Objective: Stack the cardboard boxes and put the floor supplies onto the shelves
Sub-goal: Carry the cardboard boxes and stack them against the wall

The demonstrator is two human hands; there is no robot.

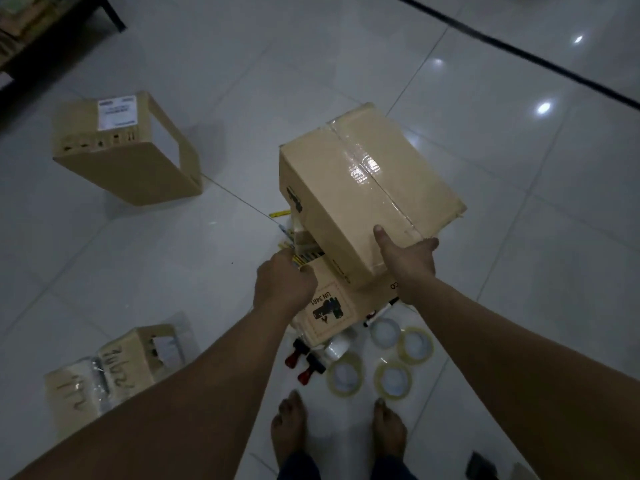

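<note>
Two bare forearms reach down over bare feet (289, 431) on the white tile floor (519, 237), hands apart. The right hand (408, 261) grips the near corner of a taped box (367, 188), thumb on its sealed top. That box rests tilted on a lower box (329, 308) with a printed hazard label. The left hand (284, 285) curls at the lower box's far left edge beside yellow striped sticks (304, 256); whether it grips box or sticks is unclear. Loose tape rolls (393, 379), two red-handled stamps (298, 355) and a marker (384, 308) lie on the floor by this stack. At left, a small handwritten box (131, 362) holds plastic-wrapped items, and an open labelled box (121, 147) lies farther off near the dark shelf (20, 39).
</note>
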